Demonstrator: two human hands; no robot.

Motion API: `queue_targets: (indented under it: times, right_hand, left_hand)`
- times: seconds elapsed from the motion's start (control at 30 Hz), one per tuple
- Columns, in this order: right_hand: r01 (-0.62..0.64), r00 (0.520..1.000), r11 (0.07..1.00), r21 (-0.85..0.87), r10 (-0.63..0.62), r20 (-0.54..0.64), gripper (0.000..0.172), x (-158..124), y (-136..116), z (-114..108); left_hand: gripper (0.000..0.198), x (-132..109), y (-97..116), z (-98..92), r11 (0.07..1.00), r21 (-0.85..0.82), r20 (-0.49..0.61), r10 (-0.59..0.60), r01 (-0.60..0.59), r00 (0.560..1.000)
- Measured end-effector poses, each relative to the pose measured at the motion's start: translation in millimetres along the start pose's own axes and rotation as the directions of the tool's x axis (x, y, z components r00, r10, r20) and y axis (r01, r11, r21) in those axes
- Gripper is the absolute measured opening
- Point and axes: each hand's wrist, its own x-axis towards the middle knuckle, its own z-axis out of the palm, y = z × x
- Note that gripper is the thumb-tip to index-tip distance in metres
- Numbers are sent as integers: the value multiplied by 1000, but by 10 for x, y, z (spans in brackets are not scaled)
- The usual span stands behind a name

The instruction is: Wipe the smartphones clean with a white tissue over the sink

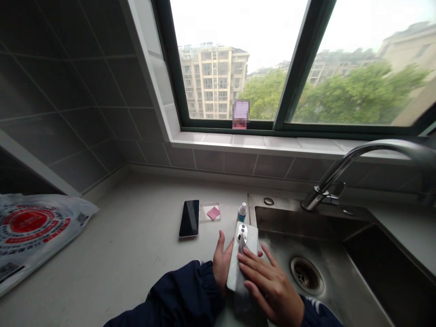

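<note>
A white phone [233, 271] lies tilted in my left hand [221, 263], its camera side facing up. The thumb of that hand points up along the phone's left edge, and the other fingers are mostly hidden beneath it. Across the phone's back, my right hand [274, 282] presses a thin grey cloth [242, 297] under its fingers. The cloth hangs down past the phone's lower end. Just beyond the phone stands a small spray bottle [242, 211] with a white cap.
A dark-screened phone [190, 219] rests on the pale counter [136, 254] beside a clear case [206, 219] with a pink square [213, 213] on it. At right are a steel sink [327, 247] and tap [335, 170]. A printed plastic bag [37, 231] lies left.
</note>
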Motion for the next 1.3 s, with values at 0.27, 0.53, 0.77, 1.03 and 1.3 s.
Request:
queue_targets:
  times: [0.27, 0.53, 0.77, 1.03, 1.3]
  right_hand:
    - [-158, 987, 983, -91, 158, -6, 59, -32, 43, 143]
    - [-339, 941, 935, -102, 335, -47, 64, -55, 59, 194]
    - [-411, 911, 906, -106, 403, -90, 64, -59, 99, 191]
    - [-425, 904, 898, -115, 414, -109, 65, -56, 120, 187]
    - [-392, 919, 910, -136, 383, -89, 65, -53, 93, 205]
  left_hand:
    - [83, 9, -7, -38, 998, 51, 107, 18, -24, 994]
    - [78, 67, -30, -95, 990, 122, 250, 40, -73, 967]
    - [73, 6, -58, -35, 983, 168, 177, 45, -75, 983]
    - [75, -28, -63, 40, 978, 202, 170, 21, -56, 985]
    - [74, -12, -80, -8, 981, 168, 171, 65, -94, 983]
